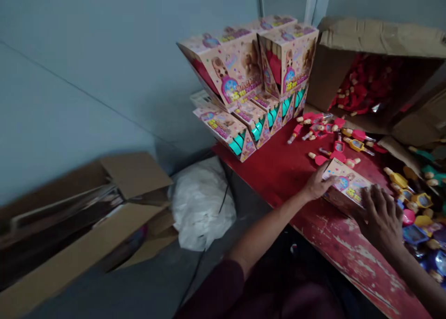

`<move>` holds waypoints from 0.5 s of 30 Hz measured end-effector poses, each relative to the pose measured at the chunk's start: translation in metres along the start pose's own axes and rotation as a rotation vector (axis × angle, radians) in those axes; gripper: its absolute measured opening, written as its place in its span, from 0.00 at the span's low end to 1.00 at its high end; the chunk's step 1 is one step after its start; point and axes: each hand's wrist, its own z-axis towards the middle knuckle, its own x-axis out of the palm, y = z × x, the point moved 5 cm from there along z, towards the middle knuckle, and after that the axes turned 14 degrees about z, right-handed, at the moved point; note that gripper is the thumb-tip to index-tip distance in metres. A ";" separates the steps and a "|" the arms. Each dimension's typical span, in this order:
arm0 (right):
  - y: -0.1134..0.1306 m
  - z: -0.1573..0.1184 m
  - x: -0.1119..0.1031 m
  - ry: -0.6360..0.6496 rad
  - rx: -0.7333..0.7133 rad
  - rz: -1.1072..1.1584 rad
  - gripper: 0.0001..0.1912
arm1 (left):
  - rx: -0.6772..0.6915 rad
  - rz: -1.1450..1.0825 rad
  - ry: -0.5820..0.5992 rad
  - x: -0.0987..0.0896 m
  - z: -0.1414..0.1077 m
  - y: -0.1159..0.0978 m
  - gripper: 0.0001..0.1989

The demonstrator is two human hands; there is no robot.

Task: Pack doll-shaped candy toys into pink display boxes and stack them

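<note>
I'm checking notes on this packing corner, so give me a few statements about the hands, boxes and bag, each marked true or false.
1. The left hand and right hand both touch the same printed box. True.
2. The white bag sits on the red table. False: it is on the floor beside it.
3. The upper boxes rest on a lower row in which teal pieces show. True.
4. The open carton at the back right shows mostly blue pieces inside. False: mostly red pieces show there.
5. The printed box stands among the stacked boxes. False: it is apart from them, nearer the person.
</note>
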 end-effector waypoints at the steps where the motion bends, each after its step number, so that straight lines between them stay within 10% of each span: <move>1: -0.004 0.001 0.001 0.007 -0.018 0.006 0.39 | -0.020 -0.033 -0.007 0.000 -0.003 0.005 0.35; 8: -0.043 0.023 0.007 0.139 -0.020 0.069 0.46 | -0.034 -0.119 0.014 -0.001 -0.035 0.049 0.41; 15: -0.018 0.035 -0.013 0.160 -0.069 0.144 0.48 | -0.006 -0.028 0.087 -0.028 -0.037 0.070 0.67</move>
